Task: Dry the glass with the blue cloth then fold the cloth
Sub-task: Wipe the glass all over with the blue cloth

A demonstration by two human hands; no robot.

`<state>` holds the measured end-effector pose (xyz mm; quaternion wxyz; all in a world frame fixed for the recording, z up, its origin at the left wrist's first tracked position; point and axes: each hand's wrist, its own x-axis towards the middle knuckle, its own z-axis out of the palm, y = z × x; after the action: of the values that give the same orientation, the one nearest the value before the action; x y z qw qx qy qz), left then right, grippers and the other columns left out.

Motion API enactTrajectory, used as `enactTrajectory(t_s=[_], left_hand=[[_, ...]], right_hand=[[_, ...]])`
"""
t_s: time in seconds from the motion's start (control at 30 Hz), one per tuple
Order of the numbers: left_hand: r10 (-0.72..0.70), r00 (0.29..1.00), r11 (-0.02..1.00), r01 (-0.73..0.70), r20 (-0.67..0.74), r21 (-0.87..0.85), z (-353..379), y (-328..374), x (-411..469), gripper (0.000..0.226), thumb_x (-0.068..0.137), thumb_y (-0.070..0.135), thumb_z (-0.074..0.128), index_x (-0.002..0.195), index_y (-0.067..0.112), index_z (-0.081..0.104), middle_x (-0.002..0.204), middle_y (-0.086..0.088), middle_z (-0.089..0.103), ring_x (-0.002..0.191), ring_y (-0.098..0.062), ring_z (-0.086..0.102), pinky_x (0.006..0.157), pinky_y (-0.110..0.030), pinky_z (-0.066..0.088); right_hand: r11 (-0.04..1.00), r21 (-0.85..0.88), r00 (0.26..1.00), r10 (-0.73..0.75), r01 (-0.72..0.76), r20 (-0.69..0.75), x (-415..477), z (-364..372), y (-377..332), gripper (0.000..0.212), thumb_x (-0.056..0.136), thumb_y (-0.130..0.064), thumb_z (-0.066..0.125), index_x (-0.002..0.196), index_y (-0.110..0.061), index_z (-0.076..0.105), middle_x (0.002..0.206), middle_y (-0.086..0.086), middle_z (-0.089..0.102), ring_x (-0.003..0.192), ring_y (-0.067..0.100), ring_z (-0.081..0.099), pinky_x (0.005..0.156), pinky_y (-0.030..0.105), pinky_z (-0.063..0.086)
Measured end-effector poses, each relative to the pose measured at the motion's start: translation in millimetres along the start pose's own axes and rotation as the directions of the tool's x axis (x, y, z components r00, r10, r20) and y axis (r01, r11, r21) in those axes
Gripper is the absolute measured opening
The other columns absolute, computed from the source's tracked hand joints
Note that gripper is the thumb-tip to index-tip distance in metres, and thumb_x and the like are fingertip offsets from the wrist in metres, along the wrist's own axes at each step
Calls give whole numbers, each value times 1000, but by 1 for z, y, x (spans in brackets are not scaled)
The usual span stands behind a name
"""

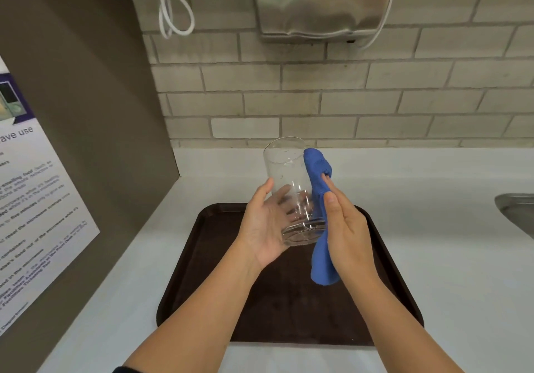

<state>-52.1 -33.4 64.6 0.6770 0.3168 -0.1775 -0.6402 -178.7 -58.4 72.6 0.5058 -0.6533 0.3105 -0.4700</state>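
Drying step: your left grip (pixel 260 228) curled round the glass (pixel 284 170); right grip (pixel 349 228) pinched the blue cloth (pixel 316 167) against its wall. Inside probably needed wiping next.

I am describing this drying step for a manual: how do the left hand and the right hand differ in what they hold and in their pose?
The left hand grips the glass low, near its base, while the right hand holds the blue cloth. The left hand shows its palm; the right hand shows its back and thumb. Both are over the brown tray and meet at the glass.
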Motion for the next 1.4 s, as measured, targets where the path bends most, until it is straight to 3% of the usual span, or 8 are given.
enactTrajectory(t_s=[0.23,0.47,0.63,0.77,0.83,1.07,1.23,1.4], left_hand=[[48,996,999,-49,81,19,4,-3,0,55,69,57,56,96,11,69,90,-9,74,79,-20,72,78,-36,55],[61,998,990,-64,21,126,5,-4,-1,57,82,60,44,102,12,67,88,-7,72,78,-19,69,74,-33,55],[65,998,989,-65,4,132,4,-4,-2,55,84,59,43,83,16,78,84,-6,77,74,-19,73,77,-34,54],[67,998,995,-66,-12,79,5,-12,-4,46,90,55,35,93,23,68,79,5,77,72,-8,73,71,-24,56],[74,997,997,-74,-7,32,5,-15,-4,46,92,54,33,92,23,68,81,5,78,72,-8,74,71,-25,55],[85,995,995,-83,-45,51,-2,-15,-4,50,84,55,47,99,14,69,99,-11,69,92,-26,65,85,-43,50],[91,992,993,-84,-91,77,-6,-15,-5,51,84,55,47,98,10,65,92,-12,69,83,-25,66,81,-40,52],[100,991,991,-92,-89,98,-7,-15,-4,48,86,52,45,96,10,66,88,-11,70,83,-24,66,83,-39,51]], right_hand=[[995,83,999,45,-48,29,-4,5,2,39,95,-26,36,132,-19,47,133,-1,56,120,7,52,86,-2,38],[991,-62,992,-119,121,33,-17,9,-4,37,94,-23,36,130,-32,36,132,-29,36,121,-24,31,98,-5,25],[889,-384,967,-212,250,139,-24,16,-7,37,95,-30,32,131,-37,26,136,-35,11,138,-6,4,102,-6,7],[634,-698,938,-148,333,314,-9,26,-26,55,90,-40,15,143,-24,25,155,-8,3,144,13,-5,118,28,8],[627,-738,956,-40,251,291,0,33,-35,48,96,-34,23,144,-24,24,158,-1,-2,146,18,-4,119,34,14],[933,-355,975,130,-58,182,33,32,-42,45,94,-30,41,139,-33,34,158,-3,9,143,18,18,111,33,25],[977,-65,973,207,-201,104,42,30,-39,45,92,-27,46,137,-23,40,147,5,40,133,19,39,104,25,32],[947,-15,945,320,-320,61,41,26,-32,42,94,-30,41,133,-18,47,131,16,56,115,28,56,100,38,45]])
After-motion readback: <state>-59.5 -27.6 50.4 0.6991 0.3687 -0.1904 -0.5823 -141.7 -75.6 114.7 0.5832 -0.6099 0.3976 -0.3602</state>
